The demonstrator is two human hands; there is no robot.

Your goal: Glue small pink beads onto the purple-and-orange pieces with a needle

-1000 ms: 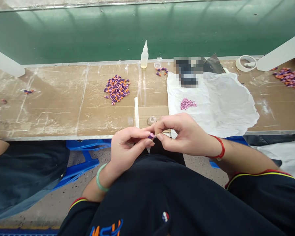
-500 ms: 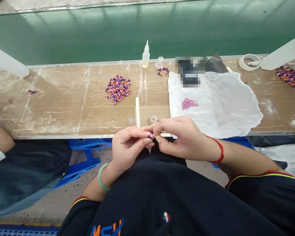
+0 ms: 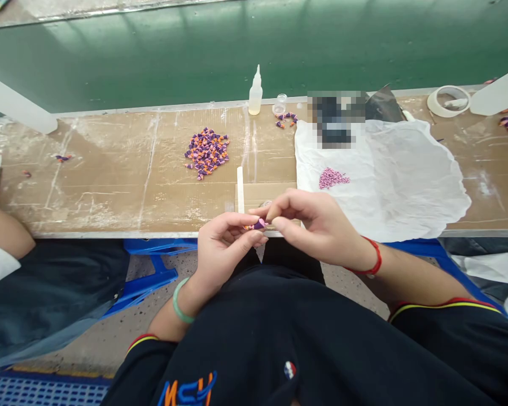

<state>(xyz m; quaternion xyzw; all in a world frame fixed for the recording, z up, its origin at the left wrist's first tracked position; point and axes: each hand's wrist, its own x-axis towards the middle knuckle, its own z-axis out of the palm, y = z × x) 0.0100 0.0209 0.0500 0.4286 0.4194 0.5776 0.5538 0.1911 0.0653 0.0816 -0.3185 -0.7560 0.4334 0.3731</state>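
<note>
L hand (image 3: 222,241) pinches purple/pink pc (image 3: 259,224) by bench (image 3: 110,197) near edge; R hand (image 3: 319,228) just beside, thumb + index close tog., can't tell if holding anything. Purple/orange pile (image 3: 207,152) btwn near + far edges. Bottle (image 3: 255,98) upright nr far edge.

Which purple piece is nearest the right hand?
The purple piece pinched in the left hand; the piled pieces lie farther off, on the table.
</note>
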